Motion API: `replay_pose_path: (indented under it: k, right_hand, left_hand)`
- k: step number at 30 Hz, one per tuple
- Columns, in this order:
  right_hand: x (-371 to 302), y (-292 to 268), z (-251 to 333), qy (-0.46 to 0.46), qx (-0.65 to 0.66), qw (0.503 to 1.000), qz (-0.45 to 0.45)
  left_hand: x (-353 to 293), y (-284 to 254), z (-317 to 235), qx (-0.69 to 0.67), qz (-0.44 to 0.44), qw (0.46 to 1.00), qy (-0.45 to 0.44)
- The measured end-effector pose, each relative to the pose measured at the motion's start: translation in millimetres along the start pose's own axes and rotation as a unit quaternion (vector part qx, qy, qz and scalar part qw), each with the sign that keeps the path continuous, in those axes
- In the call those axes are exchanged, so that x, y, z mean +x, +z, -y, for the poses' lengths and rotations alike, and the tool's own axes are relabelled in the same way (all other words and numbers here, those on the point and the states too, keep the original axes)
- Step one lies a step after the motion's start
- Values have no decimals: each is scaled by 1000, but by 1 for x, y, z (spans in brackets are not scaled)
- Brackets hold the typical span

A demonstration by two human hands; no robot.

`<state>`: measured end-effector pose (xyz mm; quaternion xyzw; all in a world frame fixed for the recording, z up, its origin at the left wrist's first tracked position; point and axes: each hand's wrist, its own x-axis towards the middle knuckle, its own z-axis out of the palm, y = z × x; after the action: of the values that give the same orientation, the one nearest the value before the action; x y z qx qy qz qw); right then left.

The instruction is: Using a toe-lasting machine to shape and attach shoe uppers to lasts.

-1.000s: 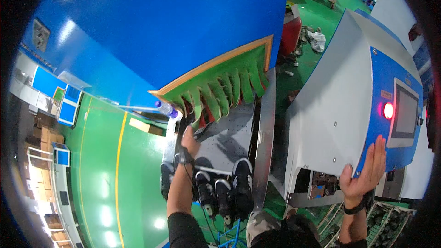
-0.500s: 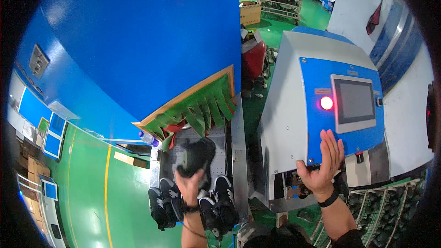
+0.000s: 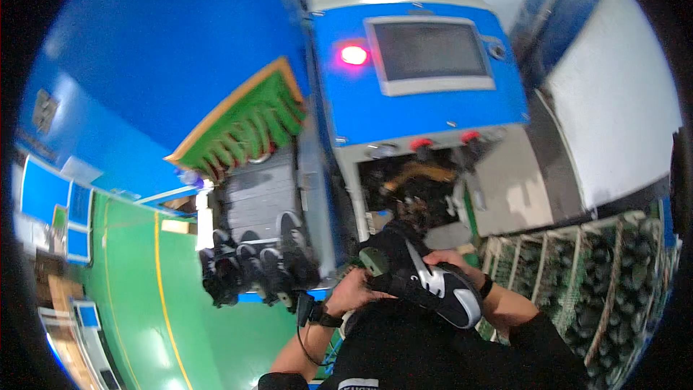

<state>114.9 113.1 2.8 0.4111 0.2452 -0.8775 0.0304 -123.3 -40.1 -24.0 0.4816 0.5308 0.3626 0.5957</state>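
Observation:
I hold a black shoe with a grey side panel and white sole close to my chest, in both hands. My left hand grips its toe end from below. My right hand lies over its heel and top. Just beyond the shoe is the dark opening of a blue and grey machine with a screen and a lit red lamp. To the left, several black shoes lie at the near end of a grey conveyor belt.
Green flap curtains hang where the belt leaves a big blue housing. Wire racks full of dark shoes stand at the right. Green floor with a yellow line lies at the left.
My left hand picked a shoe off the belt and brought it to my chest. My right hand left the machine's front and closed on the shoe. My view swung toward the machine.

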Motion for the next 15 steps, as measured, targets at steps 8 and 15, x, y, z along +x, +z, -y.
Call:
replay_pose_path:
  k: [8,15]
  right_hand:
    - [-40,-102,-46,-320,20,939,-126]
    - [-16,-68,24,-434,-399,746,-310]
  left_hand:
    - [-13,81,-40,-143,46,985,-81]
    - [36,84,13,-355,-125,917,-132]
